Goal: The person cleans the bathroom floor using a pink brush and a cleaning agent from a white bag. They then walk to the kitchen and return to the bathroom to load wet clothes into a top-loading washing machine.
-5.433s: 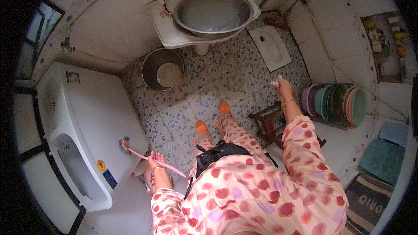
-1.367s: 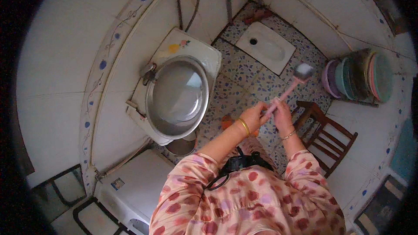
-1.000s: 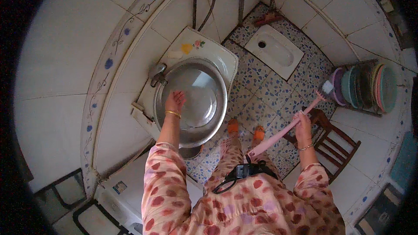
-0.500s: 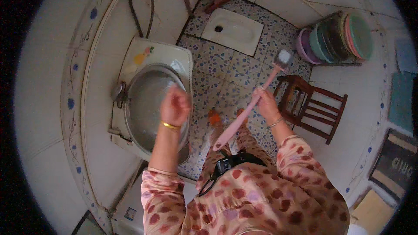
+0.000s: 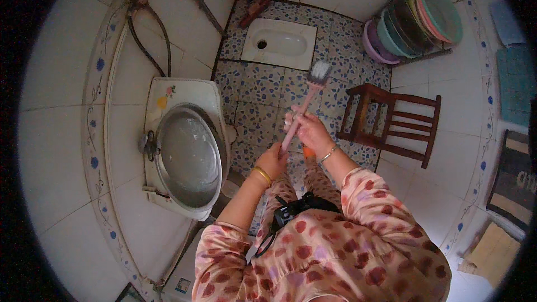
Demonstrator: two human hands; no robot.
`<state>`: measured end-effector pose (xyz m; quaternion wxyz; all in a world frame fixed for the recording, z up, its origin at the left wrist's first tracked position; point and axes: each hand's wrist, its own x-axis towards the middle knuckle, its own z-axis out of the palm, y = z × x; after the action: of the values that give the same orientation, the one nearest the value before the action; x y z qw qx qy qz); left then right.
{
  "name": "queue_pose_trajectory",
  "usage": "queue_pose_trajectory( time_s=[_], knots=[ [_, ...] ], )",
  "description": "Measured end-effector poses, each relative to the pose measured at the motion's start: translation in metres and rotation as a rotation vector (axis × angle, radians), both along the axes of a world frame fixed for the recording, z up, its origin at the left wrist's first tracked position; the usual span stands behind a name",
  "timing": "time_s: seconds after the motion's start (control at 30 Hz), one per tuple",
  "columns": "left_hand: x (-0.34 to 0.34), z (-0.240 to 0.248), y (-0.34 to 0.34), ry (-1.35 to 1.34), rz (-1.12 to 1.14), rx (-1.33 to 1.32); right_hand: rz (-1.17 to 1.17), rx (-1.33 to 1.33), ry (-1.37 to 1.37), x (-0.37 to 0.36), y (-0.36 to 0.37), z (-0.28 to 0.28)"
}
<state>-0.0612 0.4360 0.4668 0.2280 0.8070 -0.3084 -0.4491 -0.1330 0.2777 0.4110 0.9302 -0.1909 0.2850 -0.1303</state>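
A long pink-handled toilet brush [image 5: 305, 100] with a tuft of white and dark bristles points away from me over the tiled floor. My right hand [image 5: 313, 134] holds its handle near the middle, with a silver bracelet at the wrist. Lower down, my left hand [image 5: 272, 164] is closed round the handle's near end and hides it; a gold bangle sits on that wrist. Some white shows at the right fingertips, too small to make out. To the left, a grey metal basin [image 5: 190, 156] with whitish water or suds inside sits tilted on the white washbasin [image 5: 208, 92].
A white squat toilet [image 5: 288, 42] is set in the far floor. On the right stand a brown wooden chair [image 5: 411, 120] and, farther off, a wall rack [image 5: 442, 56] with several coloured basins. A tap [image 5: 146, 144] is at the washbasin's left side.
My left hand has moved from over the metal basin to the brush handle and closed on it. The brush and my right hand have shifted left in view, as the view itself turned.
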Motion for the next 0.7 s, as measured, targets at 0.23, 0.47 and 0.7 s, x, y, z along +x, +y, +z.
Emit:
queue_pose_trajectory(
  time_s=[0.23,0.47,0.7],
  knots=[
    [-0.033,-0.017,0.02,-0.112,0.153,-0.096,-0.104,-0.253,0.343,-0.005,-0.059,-0.017],
    [-0.039,-0.023,0.051,-0.259,0.166,0.055,-0.047,-0.447,0.433,-0.012,-0.084,0.004],
    [-0.05,-0.011,0.053,-0.221,0.174,0.078,0.362,-1.967,0.066,0.02,-0.079,0.018]
  ],
)
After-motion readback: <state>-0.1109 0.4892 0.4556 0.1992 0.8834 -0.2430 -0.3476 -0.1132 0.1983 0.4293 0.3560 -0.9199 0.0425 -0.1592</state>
